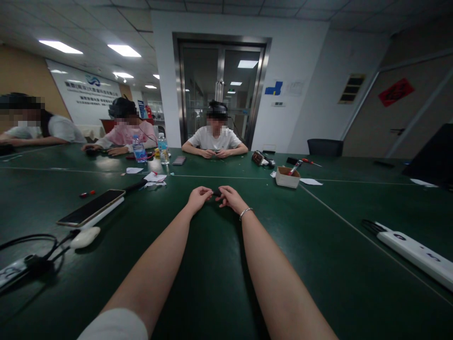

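Both my arms reach forward over the green table (212, 264). A small black object (216, 193) sits between my fingertips, too small and dark to name. My left hand (198, 199) pinches its left end between thumb and fingers. On the other side, my right hand (231, 199) grips it with curled fingers. That wrist wears a silver bracelet (246, 213). The hands nearly meet, just above or on the tabletop; which one I cannot tell.
Left of my arms lie a phone (92, 208), a white mouse-shaped item (85, 237) and cables. A small box (288, 178) holds a tube. At right rests a white power strip (414, 250). Water bottles (163, 149) stand farther back. A person (214, 139) sits opposite; others sit left.
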The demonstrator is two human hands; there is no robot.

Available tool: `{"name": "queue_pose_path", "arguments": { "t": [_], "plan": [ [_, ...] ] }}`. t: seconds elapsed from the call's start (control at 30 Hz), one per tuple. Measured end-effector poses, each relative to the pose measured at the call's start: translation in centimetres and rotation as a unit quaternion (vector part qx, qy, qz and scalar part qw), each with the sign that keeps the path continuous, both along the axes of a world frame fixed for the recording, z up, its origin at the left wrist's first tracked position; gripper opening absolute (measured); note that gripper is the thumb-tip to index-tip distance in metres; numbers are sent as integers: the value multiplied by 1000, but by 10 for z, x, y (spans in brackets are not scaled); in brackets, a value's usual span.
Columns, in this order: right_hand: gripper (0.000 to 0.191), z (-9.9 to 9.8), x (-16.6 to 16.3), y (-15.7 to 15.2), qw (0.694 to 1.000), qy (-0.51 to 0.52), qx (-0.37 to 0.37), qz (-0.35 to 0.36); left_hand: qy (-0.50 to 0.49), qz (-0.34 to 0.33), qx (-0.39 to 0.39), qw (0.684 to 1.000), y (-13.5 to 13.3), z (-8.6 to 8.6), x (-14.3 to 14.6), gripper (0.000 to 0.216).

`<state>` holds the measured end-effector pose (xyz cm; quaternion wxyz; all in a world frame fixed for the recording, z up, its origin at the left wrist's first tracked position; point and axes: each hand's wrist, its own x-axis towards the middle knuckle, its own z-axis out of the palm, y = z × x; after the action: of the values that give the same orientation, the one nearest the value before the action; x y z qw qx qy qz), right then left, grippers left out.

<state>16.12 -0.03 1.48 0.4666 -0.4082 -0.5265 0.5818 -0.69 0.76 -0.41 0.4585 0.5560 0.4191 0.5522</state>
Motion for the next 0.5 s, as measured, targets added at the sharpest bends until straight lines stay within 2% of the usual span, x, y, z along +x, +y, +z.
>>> {"name": "queue_pose_path", "arguments": {
  "t": [0.07,0.13,0.17,0.27,0.33,0.43,0.5],
  "plan": [
    [32,2,0,-2,1000,3,15,13,0,5,-6,1000,-1,1,1,26],
    [45,5,0,-5,1000,13,18,-6,-1,13,-14,1000,-2,3,1,25],
    [46,5,0,-6,1000,16,9,-9,-1,16,-17,1000,-3,5,2,24],
    [26,6,-1,-7,1000,-5,-14,-8,2,18,-18,1000,-7,8,3,22],
    [26,6,-1,-7,1000,-11,-5,0,4,19,-17,1000,-8,9,3,20],
    [38,6,-1,-6,1000,8,4,-3,6,25,-19,1000,-9,9,3,17],
    [28,6,-1,-6,1000,7,-10,-7,9,26,-14,1000,-9,10,3,17]
  ]
}}
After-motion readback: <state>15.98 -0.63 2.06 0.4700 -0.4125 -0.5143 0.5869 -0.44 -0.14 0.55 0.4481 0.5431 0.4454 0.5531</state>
